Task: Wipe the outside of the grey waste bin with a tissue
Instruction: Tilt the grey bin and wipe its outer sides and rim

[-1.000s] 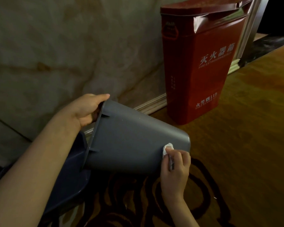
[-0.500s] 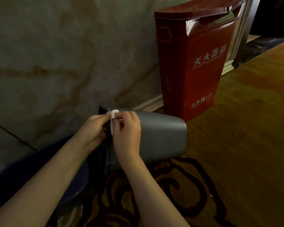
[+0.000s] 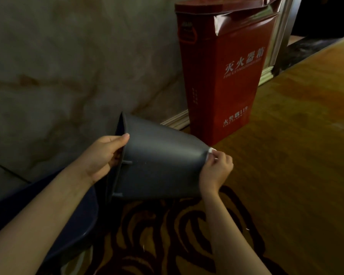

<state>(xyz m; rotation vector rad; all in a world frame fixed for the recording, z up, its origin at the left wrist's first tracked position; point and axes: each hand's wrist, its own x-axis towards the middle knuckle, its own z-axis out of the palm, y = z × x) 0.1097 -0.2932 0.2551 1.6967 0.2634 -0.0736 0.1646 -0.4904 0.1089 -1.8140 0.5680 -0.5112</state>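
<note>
The grey waste bin (image 3: 159, 161) lies tipped on its side above the carpet, its rim to the left and its base to the right. My left hand (image 3: 103, 155) grips the rim, thumb on the outer wall. My right hand (image 3: 216, 169) sits at the bin's base end and pinches a small white tissue (image 3: 210, 151) against the upper corner of the base. Most of the tissue is hidden by my fingers.
A tall red fire extinguisher box (image 3: 222, 76) stands against the marble wall (image 3: 68, 66) just behind the bin. A dark blue lid or basin (image 3: 75, 215) lies under my left forearm. Patterned carpet (image 3: 167, 235) covers the floor, brown to the right.
My right hand has slid with the tissue from the bin's rim, next to my left hand, along the wall to the base end. The bin has tilted up a little.
</note>
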